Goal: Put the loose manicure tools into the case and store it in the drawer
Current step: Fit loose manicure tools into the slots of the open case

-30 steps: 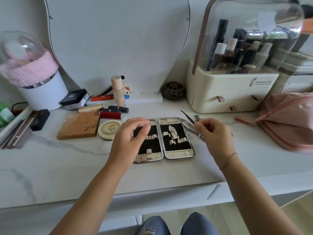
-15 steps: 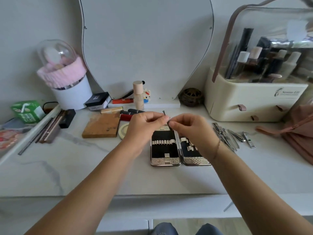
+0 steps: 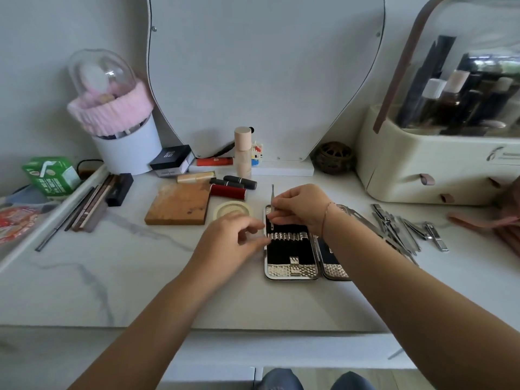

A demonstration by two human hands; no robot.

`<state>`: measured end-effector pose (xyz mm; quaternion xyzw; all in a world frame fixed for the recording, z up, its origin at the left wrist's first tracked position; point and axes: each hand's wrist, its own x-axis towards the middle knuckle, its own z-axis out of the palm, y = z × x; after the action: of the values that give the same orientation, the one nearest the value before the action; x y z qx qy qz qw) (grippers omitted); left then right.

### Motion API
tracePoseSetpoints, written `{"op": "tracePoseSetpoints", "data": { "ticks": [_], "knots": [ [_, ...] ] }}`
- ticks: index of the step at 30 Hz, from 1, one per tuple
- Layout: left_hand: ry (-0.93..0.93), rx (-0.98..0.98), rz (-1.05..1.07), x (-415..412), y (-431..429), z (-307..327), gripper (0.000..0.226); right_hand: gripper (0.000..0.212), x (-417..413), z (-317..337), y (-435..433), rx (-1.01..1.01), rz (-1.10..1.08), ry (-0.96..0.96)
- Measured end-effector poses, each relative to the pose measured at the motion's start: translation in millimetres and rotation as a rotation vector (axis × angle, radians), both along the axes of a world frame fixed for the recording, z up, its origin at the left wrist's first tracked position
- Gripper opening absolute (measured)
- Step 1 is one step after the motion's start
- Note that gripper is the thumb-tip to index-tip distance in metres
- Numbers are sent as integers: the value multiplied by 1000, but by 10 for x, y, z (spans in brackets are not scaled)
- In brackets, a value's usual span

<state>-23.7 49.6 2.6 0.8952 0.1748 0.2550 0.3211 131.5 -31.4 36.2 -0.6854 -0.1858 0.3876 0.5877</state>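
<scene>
The manicure case [image 3: 292, 257] lies open on the white counter, black inside with a row of metal loops. My right hand [image 3: 301, 208] pinches a thin metal tool [image 3: 272, 197] over the top of the case's left half, its lower tip near the loops. My left hand [image 3: 230, 237] hovers at the case's left edge with curled fingers that hold nothing I can make out. A pile of loose metal tools [image 3: 405, 229] lies to the right of the case. My right forearm hides much of the case's right half.
Lipsticks [image 3: 229, 190], a wooden block [image 3: 178, 204] and a round compact [image 3: 232, 209] sit left of the case. A cream organiser with small drawers [image 3: 439, 170] stands at the back right. A pink bag [image 3: 503, 220] is at the far right, a white tray [image 3: 53, 212] at the left.
My right hand carried the thin tool down onto the case's left half. My left hand let go of the tool and dropped to the case's left edge.
</scene>
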Motion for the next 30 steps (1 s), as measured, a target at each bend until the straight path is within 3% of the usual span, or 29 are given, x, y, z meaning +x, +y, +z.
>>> {"op": "tracePoseSetpoints", "data": {
  "ticks": [10, 30],
  "knots": [
    [109, 178, -78, -45, 55, -104, 67, 5, 32, -3, 36, -86, 60, 5],
    [113, 165, -63, -55, 44, -96, 70, 10, 118, 71, 20, -193, 116, -22]
  ]
}}
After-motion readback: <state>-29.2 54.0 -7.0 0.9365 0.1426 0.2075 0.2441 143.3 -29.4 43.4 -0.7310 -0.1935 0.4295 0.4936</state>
